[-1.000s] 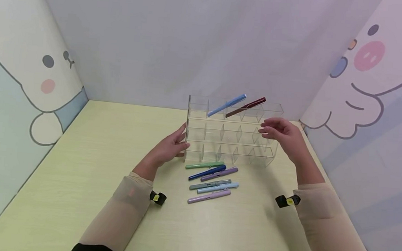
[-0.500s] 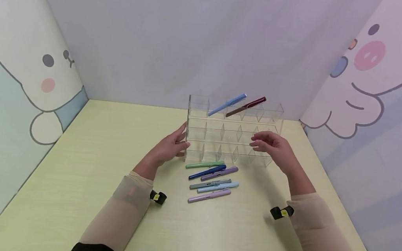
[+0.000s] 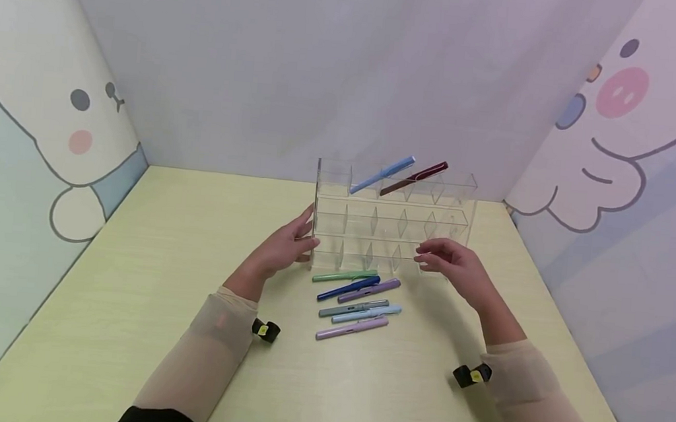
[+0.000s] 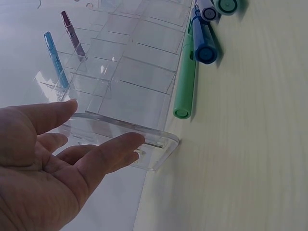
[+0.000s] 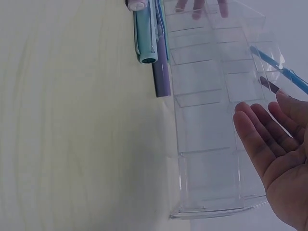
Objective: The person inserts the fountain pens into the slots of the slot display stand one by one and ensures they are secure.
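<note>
A clear tiered acrylic pen rack stands at the back of the table. My left hand touches its left side panel with fingers extended, as the left wrist view also shows. My right hand hovers before the lower right part of the rack, fingers relaxed and holding nothing. In the top tier lean a light blue pen and a dark red pen. In front of the rack lie a green pen, a dark blue pen and a purple pen.
Closer to me on the table lie a grey-green pen, a pale blue pen and a lilac pen. Behind the rack rises a pale backdrop, with cartoon-printed panels at both sides.
My right hand has come down and slightly left, from the rack's upper right to in front of its lowest tier. The left hand, the rack and the pens have stayed in place.
</note>
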Action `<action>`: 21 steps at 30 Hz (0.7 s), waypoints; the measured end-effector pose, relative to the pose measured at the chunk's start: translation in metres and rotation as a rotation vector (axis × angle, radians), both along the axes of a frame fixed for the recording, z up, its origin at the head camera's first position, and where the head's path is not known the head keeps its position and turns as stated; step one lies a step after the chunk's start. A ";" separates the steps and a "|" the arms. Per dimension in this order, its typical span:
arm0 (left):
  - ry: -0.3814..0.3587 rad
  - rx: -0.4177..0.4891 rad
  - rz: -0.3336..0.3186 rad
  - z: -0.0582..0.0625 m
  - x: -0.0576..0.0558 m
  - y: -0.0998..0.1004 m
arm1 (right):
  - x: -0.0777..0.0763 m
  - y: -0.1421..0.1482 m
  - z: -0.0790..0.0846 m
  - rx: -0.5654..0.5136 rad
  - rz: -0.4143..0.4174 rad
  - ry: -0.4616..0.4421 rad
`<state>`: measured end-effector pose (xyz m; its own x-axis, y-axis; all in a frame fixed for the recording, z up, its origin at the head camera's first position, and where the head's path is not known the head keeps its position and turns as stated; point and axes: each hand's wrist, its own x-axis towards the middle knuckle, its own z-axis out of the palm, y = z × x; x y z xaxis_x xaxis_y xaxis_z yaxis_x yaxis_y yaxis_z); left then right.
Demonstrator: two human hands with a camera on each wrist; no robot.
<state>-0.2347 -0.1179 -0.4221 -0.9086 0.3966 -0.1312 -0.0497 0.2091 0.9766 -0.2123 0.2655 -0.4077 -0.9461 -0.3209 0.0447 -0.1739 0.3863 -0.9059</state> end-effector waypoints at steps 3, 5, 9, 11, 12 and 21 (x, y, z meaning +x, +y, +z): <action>0.003 0.001 -0.001 0.000 -0.001 0.001 | 0.004 0.000 -0.003 0.023 0.024 -0.025; 0.001 0.001 -0.001 -0.001 -0.002 0.001 | 0.006 -0.001 -0.005 0.060 0.050 -0.052; -0.013 0.007 -0.006 -0.003 -0.004 0.001 | 0.011 -0.006 -0.010 0.168 0.111 -0.098; -0.014 0.005 -0.008 -0.003 -0.004 0.001 | 0.013 -0.009 -0.012 0.237 0.149 -0.101; -0.013 0.004 -0.010 -0.003 -0.005 0.001 | 0.014 -0.011 -0.013 0.276 0.166 -0.097; 0.008 0.004 -0.008 -0.002 -0.004 0.001 | 0.024 -0.026 -0.016 0.519 0.316 0.007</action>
<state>-0.2383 -0.1169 -0.4244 -0.9063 0.4046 -0.1226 -0.0405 0.2056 0.9778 -0.1887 0.2392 -0.4240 -0.8018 -0.5677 -0.1864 -0.3575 0.7058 -0.6116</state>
